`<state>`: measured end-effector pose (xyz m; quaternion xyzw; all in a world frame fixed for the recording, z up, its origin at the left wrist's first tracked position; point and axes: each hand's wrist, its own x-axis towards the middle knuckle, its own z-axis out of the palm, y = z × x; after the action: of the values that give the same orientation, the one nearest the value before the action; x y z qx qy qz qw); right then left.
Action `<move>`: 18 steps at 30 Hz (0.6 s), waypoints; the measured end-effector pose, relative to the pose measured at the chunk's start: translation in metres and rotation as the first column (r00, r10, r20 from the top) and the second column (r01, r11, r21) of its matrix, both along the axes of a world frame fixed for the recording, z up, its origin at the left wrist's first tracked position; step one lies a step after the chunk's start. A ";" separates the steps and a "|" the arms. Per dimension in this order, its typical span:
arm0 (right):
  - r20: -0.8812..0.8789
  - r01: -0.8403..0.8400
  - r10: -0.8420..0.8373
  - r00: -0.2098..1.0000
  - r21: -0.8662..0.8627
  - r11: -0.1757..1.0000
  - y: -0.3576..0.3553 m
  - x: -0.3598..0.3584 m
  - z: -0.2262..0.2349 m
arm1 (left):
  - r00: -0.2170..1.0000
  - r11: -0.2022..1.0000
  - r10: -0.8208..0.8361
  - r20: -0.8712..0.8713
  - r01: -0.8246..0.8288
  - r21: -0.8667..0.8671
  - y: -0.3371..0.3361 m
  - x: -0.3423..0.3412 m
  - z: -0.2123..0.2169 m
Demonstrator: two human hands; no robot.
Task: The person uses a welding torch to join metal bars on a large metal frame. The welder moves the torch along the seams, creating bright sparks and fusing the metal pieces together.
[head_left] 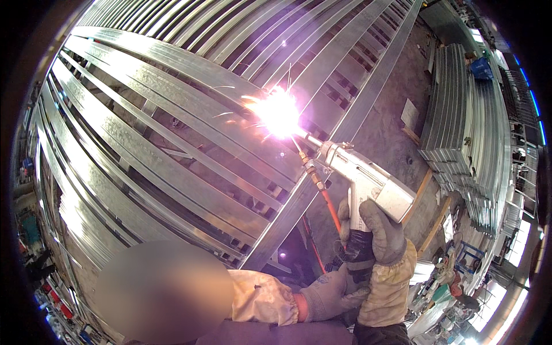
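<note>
A silver-white welding gun (368,179) points up and left, its nozzle (313,140) beside a blinding white-pink flare with flying sparks. My right hand (382,233), in a grey work glove, is wrapped round the gun's dark-taped grip. Lower down, my gloved left hand (330,294) closes on the bottom of that grip or the cable below; its fingers are partly hidden. An orange hose with brass fittings (313,172) runs up beside the nozzle. The flare sits on a metal frame of long shiny bars (218,152); glare hides the exact spot.
A wide grey metal beam (345,129) edges the frame on its right. Bundled metal profiles (451,115) are stacked at the right, with a blue object (482,68) on top. Wooden strips (434,227) lie on the floor. A blurred oval covers the lower left.
</note>
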<state>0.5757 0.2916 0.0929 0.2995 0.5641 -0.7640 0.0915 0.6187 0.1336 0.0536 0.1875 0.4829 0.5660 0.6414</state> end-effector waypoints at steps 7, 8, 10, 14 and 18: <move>0.011 0.001 -0.001 1.000 -0.045 0.999 0.002 0.001 0.002 | 1.000 1.000 0.005 0.003 -0.005 0.004 0.000 0.008 -0.005; 0.004 -0.004 0.004 1.000 -0.054 0.999 0.002 0.001 0.002 | 0.999 0.999 0.041 -0.020 -0.041 0.020 0.000 0.014 -0.009; -0.002 -0.013 0.013 1.000 -0.034 0.999 0.002 0.001 0.002 | 0.990 0.990 0.130 -0.059 -0.127 0.056 0.000 0.026 -0.016; 0.007 0.012 -0.011 1.000 -0.031 0.999 0.003 0.006 -0.002 | 0.998 1.000 -0.017 0.062 0.017 0.003 0.002 0.016 -0.011; 0.020 0.017 -0.018 1.000 0.040 0.999 -0.005 0.003 0.004 | 0.995 0.994 0.097 -0.025 -0.096 0.045 0.003 0.033 -0.019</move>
<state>0.5789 0.2862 0.0966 0.3139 0.5757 -0.7503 0.0842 0.6516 0.1361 0.0346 0.1855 0.4874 0.6041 0.6026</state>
